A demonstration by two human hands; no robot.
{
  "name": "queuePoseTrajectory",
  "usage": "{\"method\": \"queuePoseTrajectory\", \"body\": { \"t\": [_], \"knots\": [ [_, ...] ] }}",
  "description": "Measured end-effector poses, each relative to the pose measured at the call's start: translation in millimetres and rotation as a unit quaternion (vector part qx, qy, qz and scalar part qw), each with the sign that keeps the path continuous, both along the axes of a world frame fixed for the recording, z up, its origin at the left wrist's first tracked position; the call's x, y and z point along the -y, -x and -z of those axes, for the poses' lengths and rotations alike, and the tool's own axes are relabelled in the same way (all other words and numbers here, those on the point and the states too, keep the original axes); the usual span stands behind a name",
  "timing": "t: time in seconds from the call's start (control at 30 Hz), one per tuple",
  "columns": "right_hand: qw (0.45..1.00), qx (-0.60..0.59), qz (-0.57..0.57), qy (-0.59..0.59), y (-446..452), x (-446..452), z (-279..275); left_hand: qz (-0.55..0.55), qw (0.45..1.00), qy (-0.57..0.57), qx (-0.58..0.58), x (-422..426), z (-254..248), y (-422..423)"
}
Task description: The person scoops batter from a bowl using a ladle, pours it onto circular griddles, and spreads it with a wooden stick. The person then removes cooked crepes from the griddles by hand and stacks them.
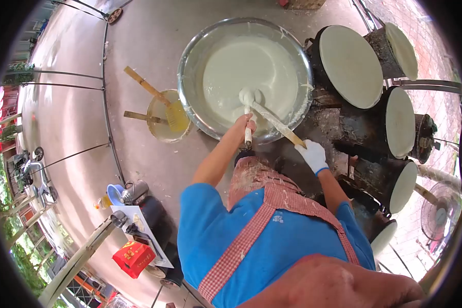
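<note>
The left hand (244, 124) grips a coated handle (248, 135), the gloved right hand (312, 156) a wooden one (294, 137), spanning the metal basin's near rim (213, 132) (presumably sparing fingers the batter (241, 61)).

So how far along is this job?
Apparently done: pale layers coat the round griddles. In hand: the bare left hand and gloved right hand each hold a ladle at the white batter. Probably left: the batter pooled in the steel basin.
</note>
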State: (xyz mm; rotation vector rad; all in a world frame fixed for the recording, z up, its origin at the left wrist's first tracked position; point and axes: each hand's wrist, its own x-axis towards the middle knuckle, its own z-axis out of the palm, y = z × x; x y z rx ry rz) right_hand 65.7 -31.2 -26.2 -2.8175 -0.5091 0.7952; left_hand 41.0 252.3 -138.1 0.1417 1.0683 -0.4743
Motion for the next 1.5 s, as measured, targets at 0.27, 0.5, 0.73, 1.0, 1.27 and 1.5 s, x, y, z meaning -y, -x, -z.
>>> {"method": "queuePoseTrajectory", "body": {
  "t": [0.27,0.5,0.73,1.0,1.27,1.5],
  "knots": [
    [0.931,0.256,0.028,-0.259,1.9,-1.5,-110.1,-0.017,0.956,-0.105,0.274,-14.2,-290.2,1.9],
    [0.769,0.478,0.075,-0.418,-80.6,-14.4,-204.9,0.111,0.824,-0.296,0.470,-62.1,-448.1,1.2],
    [0.808,0.152,0.171,-0.543,-42.9,-32.7,-84.5,0.198,0.850,-0.246,0.423,-101.0,-329.7,-30.1],
    [0.833,0.115,0.428,-0.331,131.9,66.0,-108.4,0.406,0.853,0.021,0.327,-25.7,-290.9,-56.7],
    [0.744,0.207,0.559,-0.301,277.7,146.2,-42.2,0.507,0.802,0.298,0.105,230.8,-237.4,-49.2],
    [0.504,0.147,0.829,-0.191,483.9,120.1,-46.9,0.608,0.705,0.356,-0.081,446.4,-149.1,75.8]
  ]
}}
